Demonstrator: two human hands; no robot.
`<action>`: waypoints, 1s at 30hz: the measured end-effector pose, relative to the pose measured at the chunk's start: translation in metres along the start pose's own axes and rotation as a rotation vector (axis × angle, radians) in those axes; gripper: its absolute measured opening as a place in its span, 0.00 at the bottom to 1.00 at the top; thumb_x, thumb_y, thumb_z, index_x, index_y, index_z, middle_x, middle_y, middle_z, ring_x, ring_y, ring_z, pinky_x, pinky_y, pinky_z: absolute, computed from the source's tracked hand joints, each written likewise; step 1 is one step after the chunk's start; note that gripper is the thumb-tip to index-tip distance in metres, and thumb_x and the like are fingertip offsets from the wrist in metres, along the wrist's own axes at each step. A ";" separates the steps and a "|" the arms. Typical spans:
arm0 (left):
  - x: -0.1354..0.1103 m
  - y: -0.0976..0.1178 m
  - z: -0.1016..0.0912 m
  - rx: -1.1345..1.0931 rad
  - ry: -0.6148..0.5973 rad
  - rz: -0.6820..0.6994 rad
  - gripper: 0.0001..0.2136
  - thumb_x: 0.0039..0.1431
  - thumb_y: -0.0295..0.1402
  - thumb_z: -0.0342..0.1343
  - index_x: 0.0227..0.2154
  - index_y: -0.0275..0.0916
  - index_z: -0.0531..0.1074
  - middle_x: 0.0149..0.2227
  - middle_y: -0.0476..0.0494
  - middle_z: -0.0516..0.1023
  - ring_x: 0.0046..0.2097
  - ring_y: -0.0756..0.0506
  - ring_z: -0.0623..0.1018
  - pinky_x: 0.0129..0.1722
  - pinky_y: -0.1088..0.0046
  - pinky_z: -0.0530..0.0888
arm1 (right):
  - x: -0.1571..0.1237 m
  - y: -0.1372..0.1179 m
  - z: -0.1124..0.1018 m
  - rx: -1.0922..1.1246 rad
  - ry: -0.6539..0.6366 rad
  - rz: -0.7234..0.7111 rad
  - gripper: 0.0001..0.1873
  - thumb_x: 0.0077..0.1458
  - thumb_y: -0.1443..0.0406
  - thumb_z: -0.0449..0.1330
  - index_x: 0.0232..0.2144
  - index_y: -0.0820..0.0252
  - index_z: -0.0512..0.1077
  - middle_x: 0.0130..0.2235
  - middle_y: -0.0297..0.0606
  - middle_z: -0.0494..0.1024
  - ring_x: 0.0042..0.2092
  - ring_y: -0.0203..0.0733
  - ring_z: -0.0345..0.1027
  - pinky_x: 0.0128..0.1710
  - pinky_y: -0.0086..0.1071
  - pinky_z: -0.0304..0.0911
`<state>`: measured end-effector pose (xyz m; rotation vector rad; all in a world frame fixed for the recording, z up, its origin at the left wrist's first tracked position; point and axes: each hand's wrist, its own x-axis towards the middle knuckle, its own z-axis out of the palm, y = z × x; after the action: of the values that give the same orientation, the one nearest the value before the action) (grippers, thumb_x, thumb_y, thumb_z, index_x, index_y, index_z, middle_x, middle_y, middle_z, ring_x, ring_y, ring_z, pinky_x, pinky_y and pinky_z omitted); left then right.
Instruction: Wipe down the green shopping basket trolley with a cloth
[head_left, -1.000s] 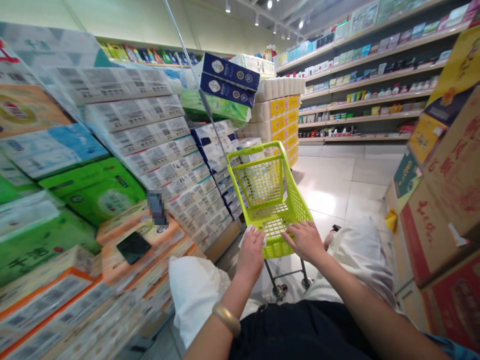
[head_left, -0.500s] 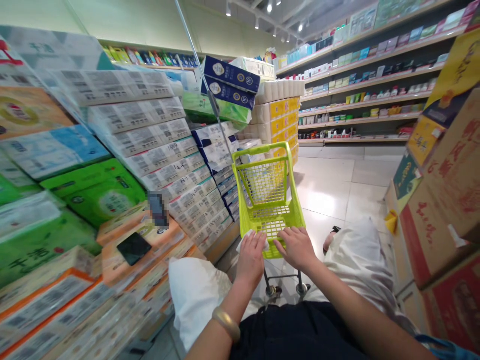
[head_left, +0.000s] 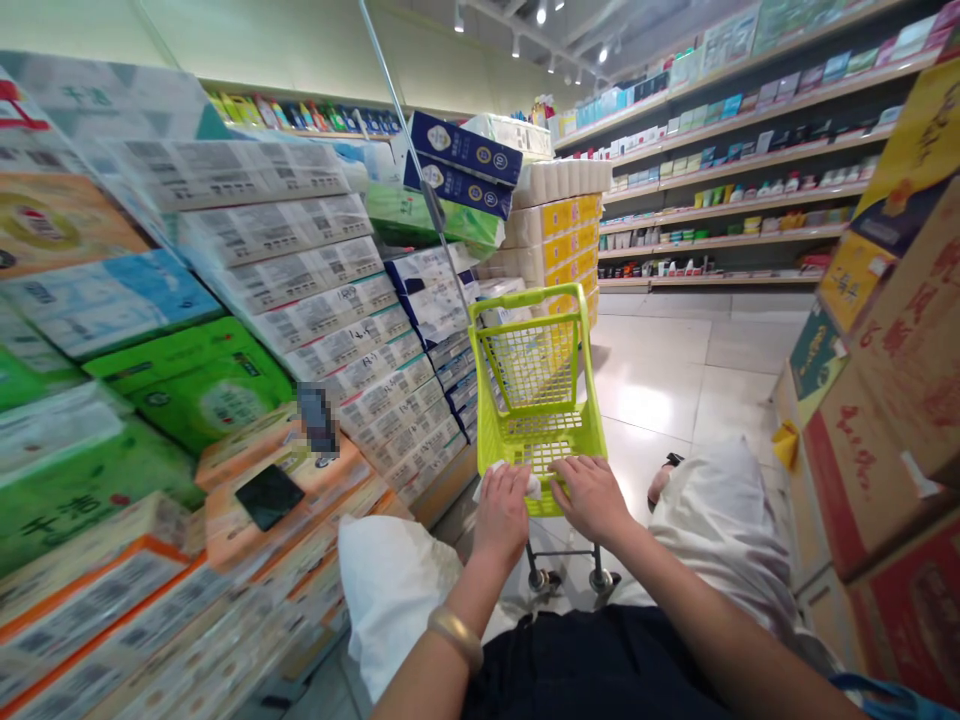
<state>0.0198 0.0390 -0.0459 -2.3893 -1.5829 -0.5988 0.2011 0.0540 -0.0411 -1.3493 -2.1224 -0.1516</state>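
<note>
A small lime-green shopping cart stands upright between my knees, its basket facing me. My left hand presses a white tissue against the near rim of the cart, at its left side; part of the tissue is under my fingers. On the right side of that same rim, my right hand has its fingers curled over the edge, with the thumb on the near face. The two hands are a short way apart. Below the basket show dark legs and wheels.
Stacked tissue packs rise along the left. A black phone lies on an orange pack there. Cardboard cartons stand close on the right. Pale floor tiles lead to stocked shelves at the back.
My right hand has shifted slightly left along the rim. My left hand keeps the tissue on the rim with little movement. The cart's far end has tilted or swung slightly to the right.
</note>
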 end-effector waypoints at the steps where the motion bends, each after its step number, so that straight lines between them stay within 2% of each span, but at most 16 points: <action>1: 0.000 -0.002 -0.002 -0.009 -0.011 0.004 0.25 0.55 0.20 0.44 0.56 0.40 0.64 0.53 0.42 0.73 0.58 0.43 0.68 0.62 0.55 0.61 | -0.001 0.005 -0.002 0.022 0.018 -0.011 0.06 0.59 0.64 0.55 0.38 0.56 0.71 0.36 0.36 0.76 0.40 0.41 0.65 0.46 0.36 0.50; 6: 0.004 -0.009 -0.004 -0.015 -0.007 -0.069 0.22 0.56 0.21 0.43 0.53 0.40 0.67 0.49 0.41 0.75 0.55 0.41 0.69 0.61 0.52 0.62 | -0.005 0.021 -0.003 0.050 0.084 -0.045 0.07 0.61 0.63 0.53 0.33 0.55 0.70 0.34 0.36 0.75 0.44 0.43 0.66 0.59 0.41 0.45; 9: 0.005 0.008 0.000 -0.024 0.015 -0.087 0.23 0.56 0.21 0.44 0.54 0.39 0.66 0.50 0.38 0.74 0.56 0.39 0.68 0.61 0.49 0.60 | -0.007 0.018 0.002 0.044 0.101 -0.030 0.06 0.59 0.65 0.52 0.32 0.55 0.69 0.34 0.37 0.74 0.45 0.44 0.65 0.61 0.43 0.45; 12: 0.006 0.030 0.001 -0.065 -0.018 -0.030 0.25 0.56 0.25 0.48 0.58 0.38 0.61 0.54 0.37 0.71 0.58 0.38 0.66 0.62 0.48 0.59 | -0.009 0.014 0.005 0.056 0.118 -0.012 0.06 0.59 0.65 0.52 0.32 0.56 0.68 0.34 0.38 0.73 0.45 0.45 0.64 0.62 0.44 0.45; 14: 0.007 0.034 -0.002 -0.089 -0.040 0.004 0.24 0.57 0.28 0.50 0.58 0.39 0.61 0.54 0.39 0.71 0.58 0.39 0.67 0.62 0.50 0.59 | -0.011 0.014 0.005 0.068 0.114 -0.019 0.06 0.59 0.64 0.52 0.32 0.56 0.68 0.34 0.38 0.72 0.45 0.45 0.64 0.62 0.44 0.45; 16: 0.007 0.025 -0.006 -0.098 -0.048 0.003 0.21 0.59 0.28 0.49 0.56 0.41 0.63 0.52 0.41 0.73 0.56 0.41 0.69 0.61 0.51 0.61 | -0.011 0.015 0.004 0.070 0.112 -0.023 0.06 0.60 0.64 0.52 0.33 0.56 0.68 0.34 0.38 0.72 0.45 0.45 0.64 0.62 0.44 0.45; 18: 0.006 0.007 -0.010 -0.090 -0.026 -0.039 0.16 0.61 0.29 0.48 0.52 0.42 0.67 0.50 0.43 0.75 0.54 0.42 0.70 0.61 0.52 0.61 | -0.011 0.013 0.004 0.069 0.118 -0.018 0.07 0.60 0.63 0.52 0.33 0.56 0.69 0.34 0.38 0.72 0.45 0.45 0.63 0.62 0.44 0.45; 20: 0.003 -0.010 -0.011 -0.068 0.024 -0.092 0.14 0.62 0.31 0.47 0.49 0.41 0.69 0.49 0.41 0.75 0.55 0.41 0.70 0.60 0.51 0.62 | -0.010 0.010 0.005 0.072 0.126 -0.014 0.07 0.60 0.63 0.52 0.33 0.56 0.68 0.33 0.37 0.72 0.44 0.45 0.63 0.62 0.43 0.46; 22: 0.000 -0.018 -0.008 -0.053 0.054 -0.137 0.14 0.62 0.30 0.46 0.48 0.39 0.69 0.49 0.39 0.75 0.56 0.40 0.69 0.60 0.50 0.62 | -0.009 0.005 0.007 0.067 0.139 -0.007 0.06 0.60 0.64 0.52 0.32 0.56 0.68 0.33 0.37 0.72 0.44 0.45 0.63 0.61 0.43 0.47; 25: -0.002 -0.006 -0.002 -0.060 0.047 -0.150 0.16 0.61 0.28 0.46 0.51 0.38 0.68 0.50 0.38 0.74 0.58 0.37 0.67 0.61 0.46 0.60 | -0.009 -0.003 0.009 0.031 0.154 0.011 0.07 0.60 0.65 0.52 0.31 0.55 0.68 0.32 0.38 0.72 0.43 0.45 0.63 0.61 0.44 0.47; 30: -0.001 0.027 0.005 -0.150 0.013 -0.042 0.21 0.60 0.27 0.47 0.57 0.41 0.63 0.55 0.39 0.71 0.60 0.38 0.64 0.62 0.44 0.56 | -0.011 -0.007 0.008 -0.008 0.156 0.024 0.06 0.59 0.67 0.54 0.30 0.56 0.68 0.32 0.38 0.72 0.43 0.45 0.64 0.61 0.42 0.46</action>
<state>0.0448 0.0288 -0.0494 -2.4576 -1.6404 -0.7656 0.1952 0.0455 -0.0524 -1.3227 -1.9775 -0.2469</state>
